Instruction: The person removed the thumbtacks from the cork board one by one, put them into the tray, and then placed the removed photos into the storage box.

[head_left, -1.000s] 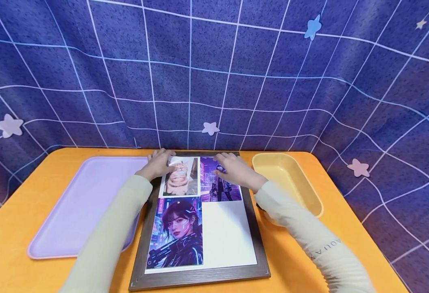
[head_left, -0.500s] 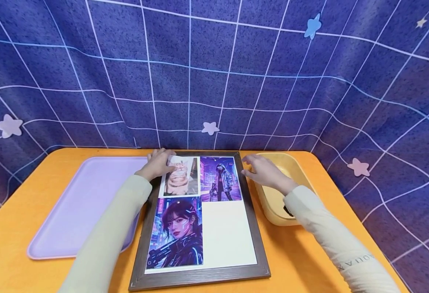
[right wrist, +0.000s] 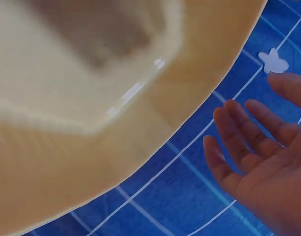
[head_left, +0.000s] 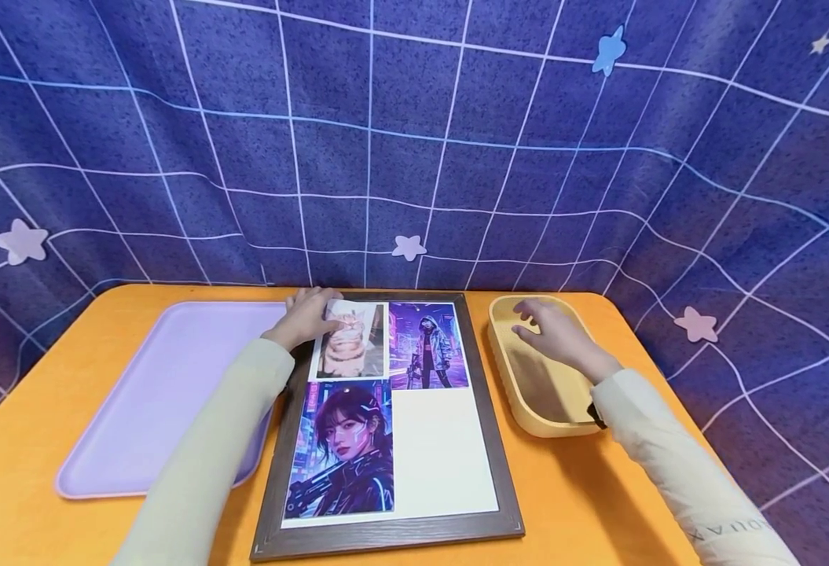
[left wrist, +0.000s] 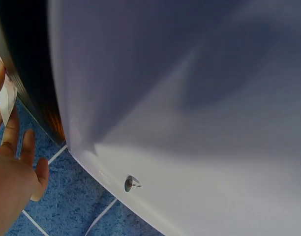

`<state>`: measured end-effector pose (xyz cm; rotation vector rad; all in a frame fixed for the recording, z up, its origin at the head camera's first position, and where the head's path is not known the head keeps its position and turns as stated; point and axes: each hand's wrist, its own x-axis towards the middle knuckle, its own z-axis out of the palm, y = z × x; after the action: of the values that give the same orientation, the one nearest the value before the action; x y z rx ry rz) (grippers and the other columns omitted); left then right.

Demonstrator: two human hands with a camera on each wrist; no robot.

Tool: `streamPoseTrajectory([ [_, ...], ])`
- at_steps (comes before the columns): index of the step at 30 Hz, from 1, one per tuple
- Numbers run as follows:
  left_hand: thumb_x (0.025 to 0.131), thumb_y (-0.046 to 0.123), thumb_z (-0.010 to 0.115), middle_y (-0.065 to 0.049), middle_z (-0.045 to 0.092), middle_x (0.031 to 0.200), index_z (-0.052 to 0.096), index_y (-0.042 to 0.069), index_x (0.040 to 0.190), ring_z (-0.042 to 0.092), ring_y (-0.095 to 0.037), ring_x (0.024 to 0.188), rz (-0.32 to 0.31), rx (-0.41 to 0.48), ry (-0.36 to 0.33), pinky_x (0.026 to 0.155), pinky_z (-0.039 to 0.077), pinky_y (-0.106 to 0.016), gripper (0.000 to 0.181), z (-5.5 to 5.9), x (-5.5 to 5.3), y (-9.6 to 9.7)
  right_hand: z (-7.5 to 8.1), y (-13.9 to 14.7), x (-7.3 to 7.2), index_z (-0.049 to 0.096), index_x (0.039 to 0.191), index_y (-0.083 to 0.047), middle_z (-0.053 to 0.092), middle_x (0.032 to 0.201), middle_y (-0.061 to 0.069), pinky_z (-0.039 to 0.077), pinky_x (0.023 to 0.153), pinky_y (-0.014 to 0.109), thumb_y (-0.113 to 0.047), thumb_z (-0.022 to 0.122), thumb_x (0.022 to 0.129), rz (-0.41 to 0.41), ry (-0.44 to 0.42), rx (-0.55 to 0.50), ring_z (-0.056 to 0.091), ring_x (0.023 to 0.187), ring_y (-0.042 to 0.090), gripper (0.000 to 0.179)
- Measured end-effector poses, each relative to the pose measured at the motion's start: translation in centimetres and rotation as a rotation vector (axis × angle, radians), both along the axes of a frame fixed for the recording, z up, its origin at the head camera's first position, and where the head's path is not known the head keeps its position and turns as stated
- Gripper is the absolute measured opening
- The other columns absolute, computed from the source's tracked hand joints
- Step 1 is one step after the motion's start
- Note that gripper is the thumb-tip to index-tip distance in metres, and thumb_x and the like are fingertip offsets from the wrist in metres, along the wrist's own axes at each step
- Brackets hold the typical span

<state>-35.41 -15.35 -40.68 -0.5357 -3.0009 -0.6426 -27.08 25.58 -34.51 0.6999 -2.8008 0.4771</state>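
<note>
A dark wooden frame (head_left: 383,538) with a white backing lies in the middle of the orange table. At its top left corner my left hand (head_left: 309,316) holds the upper edge of a cat photo (head_left: 346,358), whose corner bends up white between thumb and fingers in the left wrist view. Beside it is a picture of a hooded figure (head_left: 428,346); a larger portrait of a woman with a gun (head_left: 343,448) lies below. My right hand (head_left: 555,334) hovers over the yellow basket (head_left: 516,393), fingers loosely bent and holding nothing.
A lavender tray (head_left: 174,393) lies left of the frame, partly behind my left sleeve. In the left wrist view a metal thumbtack (left wrist: 130,184) lies in that tray. Behind the table hangs a blue gridded curtain (head_left: 357,157) with star shapes.
My right hand has moved right, from above the hooded figure picture across the frame's edge to over the yellow basket. The left hand has stayed at the cat photo.
</note>
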Motion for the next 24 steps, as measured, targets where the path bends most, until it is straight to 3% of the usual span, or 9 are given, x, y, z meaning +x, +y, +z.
streamPoseTrajectory([
  [11, 0.08, 0.023, 0.068, -0.02, 0.048, 0.127, 0.047, 0.006, 0.125, 0.033, -0.041, 0.118, 0.002, 0.003, 0.002, 0.09, 0.02, -0.052, 0.053, 0.0, 0.1, 0.0, 0.1, 4.1, 0.4, 0.055, 0.107, 0.008, 0.061, 0.093, 0.021, 0.046, 0.073, 0.045, -0.011, 0.058, 0.085, -0.114, -0.088, -0.057, 0.058, 0.084, 0.034, 0.029],
  [20, 0.079, 0.025, 0.069, -0.019, 0.047, 0.13, 0.048, 0.007, 0.124, 0.033, -0.04, 0.119, 0.008, 0.002, -0.001, 0.09, 0.019, -0.051, 0.053, -0.2, -0.2, -0.1, 0.2, 7.2, 1.1, 0.058, 0.1, 0.008, 0.061, 0.084, 0.019, 0.045, 0.067, 0.038, -0.005, 0.057, 0.081, -0.149, -0.054, -0.042, 0.058, 0.076, 0.03, 0.023],
  [24, 0.08, 0.025, 0.068, -0.019, 0.047, 0.131, 0.048, 0.006, 0.125, 0.032, -0.04, 0.119, 0.006, -0.001, -0.004, 0.09, 0.019, -0.051, 0.053, -0.3, -0.1, -0.1, 0.1, 8.2, 1.3, 0.057, 0.101, 0.011, 0.061, 0.085, 0.021, 0.046, 0.066, 0.038, -0.004, 0.057, 0.081, -0.184, -0.086, -0.053, 0.058, 0.073, 0.029, 0.024],
])
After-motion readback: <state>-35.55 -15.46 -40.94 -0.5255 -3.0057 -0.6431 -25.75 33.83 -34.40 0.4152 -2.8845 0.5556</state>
